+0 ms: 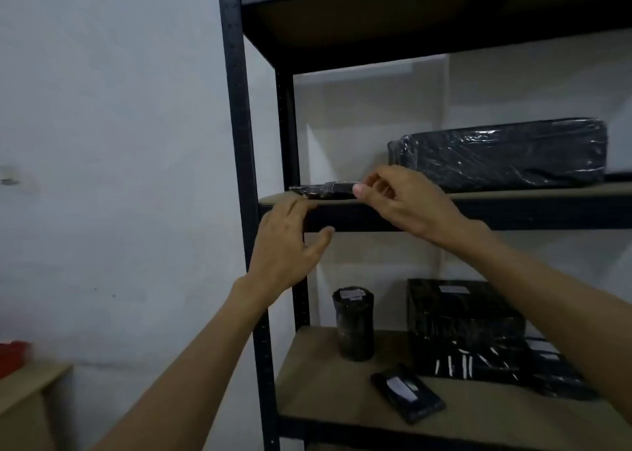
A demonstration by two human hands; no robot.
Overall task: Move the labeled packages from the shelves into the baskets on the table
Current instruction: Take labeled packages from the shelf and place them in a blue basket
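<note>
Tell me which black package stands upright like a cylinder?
The cylindrical package on the lower shelf, left of the box-shaped package; the others lie flat or are boxy.

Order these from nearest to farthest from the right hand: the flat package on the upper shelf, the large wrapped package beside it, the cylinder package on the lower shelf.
1. Flat package: pinched by the right hand.
2. Large wrapped package: behind, rightward.
3. Cylinder package: lower shelf, below.

Lighting was dim and cool, with no visible source. Glare streaked the plastic-wrapped package [499,155]. The shelf underside [410,16] lay in deep shadow. Focus was soft throughout. The upright post [239,143] bowed from wide-angle distortion.
</note>
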